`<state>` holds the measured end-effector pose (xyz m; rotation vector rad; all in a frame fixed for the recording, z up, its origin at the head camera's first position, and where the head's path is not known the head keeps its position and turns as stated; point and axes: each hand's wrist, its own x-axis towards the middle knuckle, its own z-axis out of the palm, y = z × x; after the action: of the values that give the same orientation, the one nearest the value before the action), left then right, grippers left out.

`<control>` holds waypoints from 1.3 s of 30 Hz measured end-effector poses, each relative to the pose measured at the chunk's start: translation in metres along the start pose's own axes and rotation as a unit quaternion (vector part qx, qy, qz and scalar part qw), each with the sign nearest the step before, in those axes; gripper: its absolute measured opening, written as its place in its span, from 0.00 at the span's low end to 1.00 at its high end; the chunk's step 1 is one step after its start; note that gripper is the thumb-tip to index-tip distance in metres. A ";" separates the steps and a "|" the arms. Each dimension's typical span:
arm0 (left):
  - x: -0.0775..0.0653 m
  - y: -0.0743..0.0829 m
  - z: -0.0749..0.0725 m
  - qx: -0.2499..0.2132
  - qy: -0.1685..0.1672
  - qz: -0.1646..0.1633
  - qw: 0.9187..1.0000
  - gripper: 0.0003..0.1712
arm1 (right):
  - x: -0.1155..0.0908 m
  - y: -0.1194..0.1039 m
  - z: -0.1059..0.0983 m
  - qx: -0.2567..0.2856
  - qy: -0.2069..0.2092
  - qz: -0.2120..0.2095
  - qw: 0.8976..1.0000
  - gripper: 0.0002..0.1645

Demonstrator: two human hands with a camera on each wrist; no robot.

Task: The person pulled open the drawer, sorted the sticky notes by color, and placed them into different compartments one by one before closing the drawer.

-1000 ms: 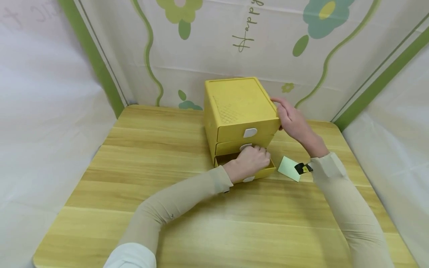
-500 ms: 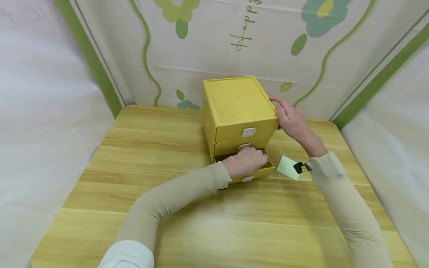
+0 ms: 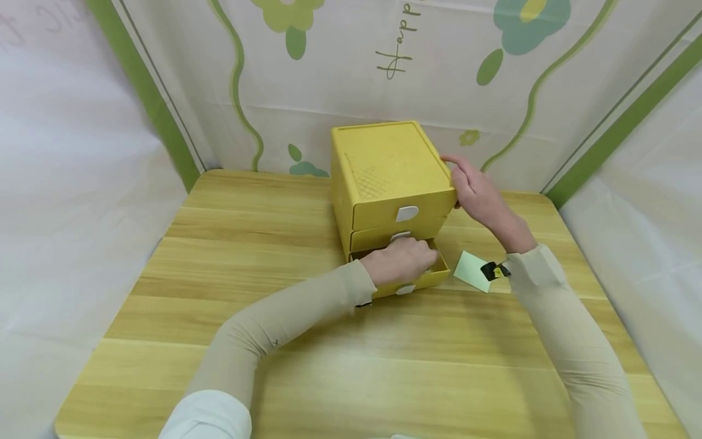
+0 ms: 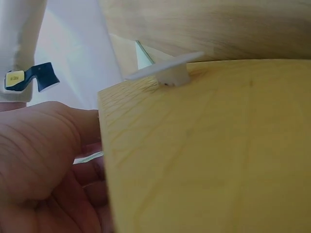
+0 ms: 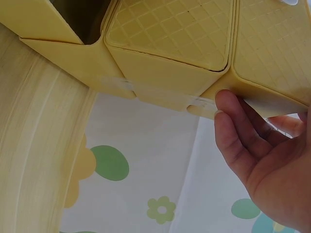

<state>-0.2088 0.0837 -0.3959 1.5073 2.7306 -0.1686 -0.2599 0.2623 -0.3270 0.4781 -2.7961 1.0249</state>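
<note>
A yellow three-drawer cabinet (image 3: pixel 392 161) stands at the back of the table, its bottom drawer (image 3: pixel 439 277) pulled out. My left hand (image 3: pixel 403 259) reaches into that drawer from above. In the left wrist view its thumb and curled fingers, beside the yellow drawer front (image 4: pixel 209 145), pinch a thin pale sheet (image 4: pixel 88 158), mostly hidden. My right hand (image 3: pixel 476 192) rests against the cabinet's upper right side. The right wrist view shows its fingertips (image 5: pixel 224 99) touching that side, gently bent. A pale green paper note (image 3: pixel 470 270) lies on the table right of the drawer.
The two upper drawers are closed, each with a white handle (image 3: pixel 407 213). Behind the wooden table (image 3: pixel 247 256) hangs a white printed curtain (image 3: pixel 351 61), with white side walls left and right. A small pale edge (image 3: pixel 403 436) shows at the bottom of the head view.
My left hand has sunk slightly into the drawer and shifted a little left. My right hand keeps its place on the cabinet. A pale edge has come into view at the bottom.
</note>
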 end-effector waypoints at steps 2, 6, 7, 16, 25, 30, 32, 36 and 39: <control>0.000 -0.001 -0.001 -0.003 -0.003 -0.002 1.000 0.08 | 0.000 0.000 0.000 0.001 -0.001 -0.001 1.000 0.35; -0.001 -0.001 -0.002 -0.010 -0.006 -0.004 1.000 0.09 | 0.000 0.000 0.000 0.004 0.000 -0.001 1.000 0.34; -0.001 -0.002 -0.002 -0.012 -0.004 -0.006 1.000 0.10 | 0.000 0.000 0.000 0.004 0.000 -0.001 1.000 0.34; -0.008 0.007 -0.014 -0.008 -0.002 -0.020 1.000 0.15 | 0.001 0.000 -0.004 -0.009 -0.016 0.004 1.000 0.35; -0.015 0.024 -0.020 0.014 0.029 0.000 0.999 0.15 | 0.000 -0.002 -0.005 -0.023 -0.019 0.008 1.000 0.35; -0.017 0.030 -0.019 0.011 0.055 0.003 0.998 0.14 | 0.000 -0.003 -0.005 -0.031 -0.025 0.013 0.999 0.35; -0.018 0.032 -0.018 0.012 0.061 0.004 0.998 0.14 | 0.001 -0.003 -0.004 -0.033 -0.026 0.009 0.999 0.35; -0.018 0.037 -0.019 0.013 0.061 0.007 0.998 0.13 | 0.002 -0.003 -0.004 -0.033 -0.018 0.000 0.999 0.34; -0.017 0.044 -0.022 0.023 0.055 0.019 0.998 0.13 | 0.001 -0.003 -0.006 -0.033 -0.013 -0.003 0.999 0.32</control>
<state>-0.1622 0.0949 -0.3768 1.6271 2.7984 -0.1536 -0.2596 0.2641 -0.3204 0.4953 -2.8391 0.9293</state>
